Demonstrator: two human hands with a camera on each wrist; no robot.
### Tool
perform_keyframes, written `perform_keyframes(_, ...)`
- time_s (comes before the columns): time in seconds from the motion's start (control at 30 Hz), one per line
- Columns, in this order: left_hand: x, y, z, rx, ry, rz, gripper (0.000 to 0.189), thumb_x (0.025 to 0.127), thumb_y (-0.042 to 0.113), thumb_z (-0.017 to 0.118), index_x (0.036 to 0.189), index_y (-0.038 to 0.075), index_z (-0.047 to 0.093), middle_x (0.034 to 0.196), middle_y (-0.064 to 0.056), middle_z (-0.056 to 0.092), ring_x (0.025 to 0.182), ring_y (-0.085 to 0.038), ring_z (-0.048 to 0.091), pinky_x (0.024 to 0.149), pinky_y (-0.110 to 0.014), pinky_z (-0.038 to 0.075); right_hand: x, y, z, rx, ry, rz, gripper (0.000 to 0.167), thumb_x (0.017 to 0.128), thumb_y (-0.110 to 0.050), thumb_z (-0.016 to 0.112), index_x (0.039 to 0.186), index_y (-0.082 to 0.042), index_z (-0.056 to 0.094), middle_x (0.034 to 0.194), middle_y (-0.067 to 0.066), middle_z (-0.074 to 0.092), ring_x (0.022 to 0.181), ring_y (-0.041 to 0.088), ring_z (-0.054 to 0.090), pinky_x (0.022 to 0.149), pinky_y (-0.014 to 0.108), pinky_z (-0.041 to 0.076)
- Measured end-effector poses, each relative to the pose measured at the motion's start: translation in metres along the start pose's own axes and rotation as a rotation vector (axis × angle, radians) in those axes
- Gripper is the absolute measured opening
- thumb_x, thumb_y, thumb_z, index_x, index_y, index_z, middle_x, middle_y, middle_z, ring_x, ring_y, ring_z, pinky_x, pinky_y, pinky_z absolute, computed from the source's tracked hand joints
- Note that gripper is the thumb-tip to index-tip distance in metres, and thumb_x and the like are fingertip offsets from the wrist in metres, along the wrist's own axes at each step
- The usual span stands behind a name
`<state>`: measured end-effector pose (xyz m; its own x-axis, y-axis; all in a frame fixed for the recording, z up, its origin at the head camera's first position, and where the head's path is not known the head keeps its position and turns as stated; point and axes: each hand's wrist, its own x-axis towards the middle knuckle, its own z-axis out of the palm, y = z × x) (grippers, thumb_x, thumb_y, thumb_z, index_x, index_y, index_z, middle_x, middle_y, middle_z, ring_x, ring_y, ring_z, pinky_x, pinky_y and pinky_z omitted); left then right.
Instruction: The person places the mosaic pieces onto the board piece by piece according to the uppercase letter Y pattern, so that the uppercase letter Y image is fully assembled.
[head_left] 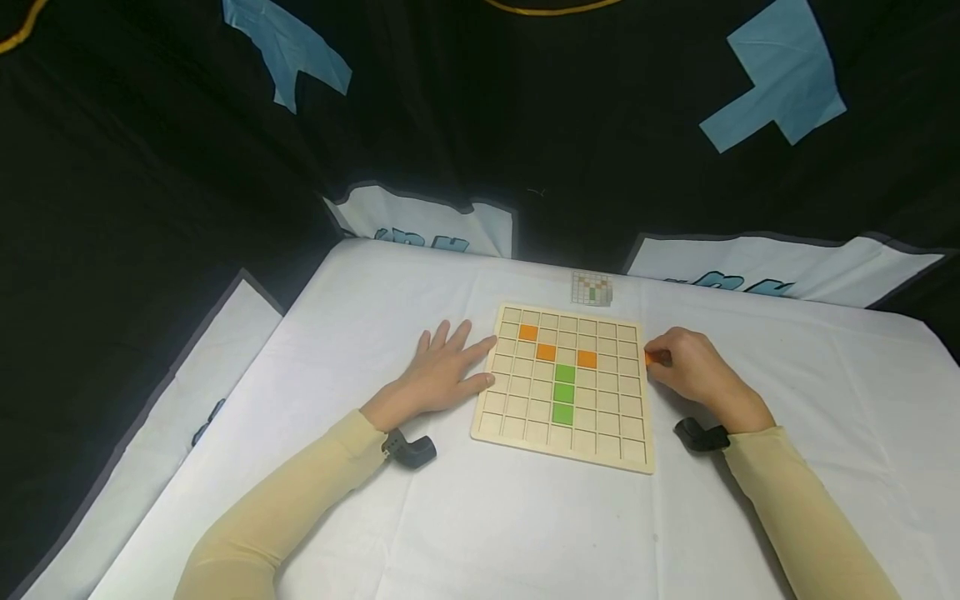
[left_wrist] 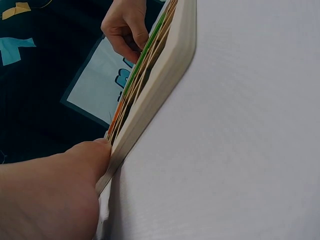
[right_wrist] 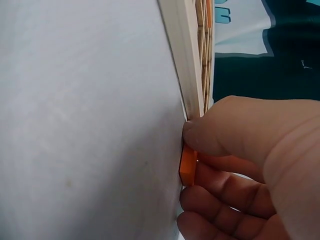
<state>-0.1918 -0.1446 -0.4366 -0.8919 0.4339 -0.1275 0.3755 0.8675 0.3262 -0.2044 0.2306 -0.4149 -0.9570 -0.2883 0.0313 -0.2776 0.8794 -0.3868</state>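
A light wooden grid board (head_left: 517, 408) lies on the white table, with three orange tiles (head_left: 587, 359) and three green tiles (head_left: 564, 393) set in its squares. My left hand (head_left: 435, 371) rests spread at the board's left edge, thumb and forefinger touching the rim. Just off the right edge, my right hand (head_left: 690, 362) pinches an orange tile (right_wrist: 188, 167) between thumb and fingers. In the right wrist view that tile is low by the table, right beside the board's side wall (right_wrist: 182, 55).
A small patterned card (head_left: 592, 288) lies behind the board, showing a grid with coloured squares. The white cloth (head_left: 525, 525) covers the table. Black curtains (head_left: 487, 125) with pieces of blue tape (head_left: 787, 75) hang behind it.
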Motion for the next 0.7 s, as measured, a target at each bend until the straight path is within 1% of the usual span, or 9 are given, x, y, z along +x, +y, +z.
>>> perform_keyframes(0.3, 0.0016, -0.0015, 0.0020, 0.002, 0.004, 0.004, 0.067, 0.103, 0.055, 0.046, 0.162, 0.026, 0.031, 0.170, -0.023, 0.013, 0.156, -0.053, 0.004, 0.123, -0.071, 0.005, -0.0001, 0.0023, 0.0007, 0.004, -0.015, 0.011, 0.024, 0.087, 0.000, 0.072, 0.109, 0.011, 0.074, 0.101, 0.024, 0.071, 0.085, 0.027, 0.063, 0.079, 0.047, 0.058)
perform_keyframes(0.57, 0.0011, -0.0016, 0.0010, 0.000, 0.009, 0.009, 0.067, 0.103, 0.055, 0.046, 0.162, 0.026, 0.032, 0.170, -0.024, 0.014, 0.156, -0.053, 0.004, 0.123, -0.072, 0.005, 0.0004, 0.0024, -0.0001, 0.008, -0.027, 0.022, 0.024, 0.087, -0.001, 0.073, 0.109, 0.010, 0.074, 0.097, 0.021, 0.071, 0.081, 0.025, 0.059, 0.075, 0.040, 0.055)
perform_keyframes(0.7, 0.0008, -0.0020, 0.0013, 0.000, 0.006, 0.007, 0.067, 0.103, 0.055, 0.046, 0.162, 0.026, 0.032, 0.170, -0.023, 0.014, 0.156, -0.054, 0.004, 0.123, -0.072, 0.005, 0.0002, 0.0022, -0.0006, 0.009, -0.030, 0.024, 0.024, 0.087, -0.001, 0.073, 0.109, 0.010, 0.074, 0.098, 0.021, 0.071, 0.082, 0.025, 0.059, 0.075, 0.040, 0.055)
